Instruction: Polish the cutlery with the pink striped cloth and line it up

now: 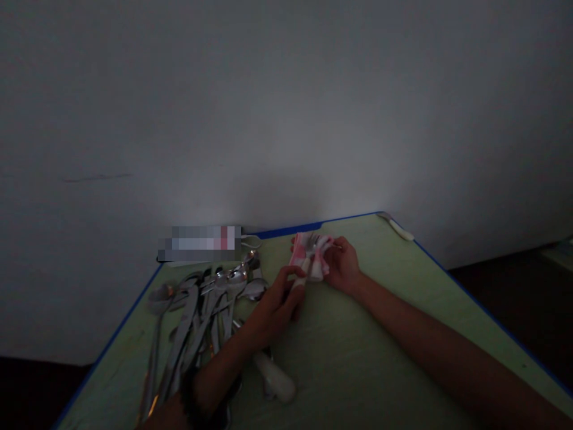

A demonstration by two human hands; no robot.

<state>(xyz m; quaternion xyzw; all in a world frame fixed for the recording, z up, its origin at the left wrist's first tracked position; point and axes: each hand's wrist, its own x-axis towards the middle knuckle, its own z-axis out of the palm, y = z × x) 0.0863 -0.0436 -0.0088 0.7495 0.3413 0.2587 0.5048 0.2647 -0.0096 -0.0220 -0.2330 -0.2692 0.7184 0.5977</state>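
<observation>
so the fork (308,254) is around 12 o'clock on the worktop (380,346), held near the far edge. left hand (284,298) has its fingers curled closed on the pale handle; right hand (342,263) is half curled, pinching a pink-and-white cloth (319,267) behind the tines. can't tell how hard either one squeezes.

looks like wiping to me. i'd keep the handle steady, fold the cloth over both faces, and draw it from the neck out toward the tips, so the points don't poke through.

room-wise: the wall (286,131) is close past 12, so short strokes there. the cutlery pile (219,304) fills 8 to 10 o'clock, and the left forearm passes over part of it, so i'd keep that elbow up. most open room is 3 to 5, under the right forearm. mind the pale-handled utensil (400,230) at 2, right by the blue edge.
</observation>
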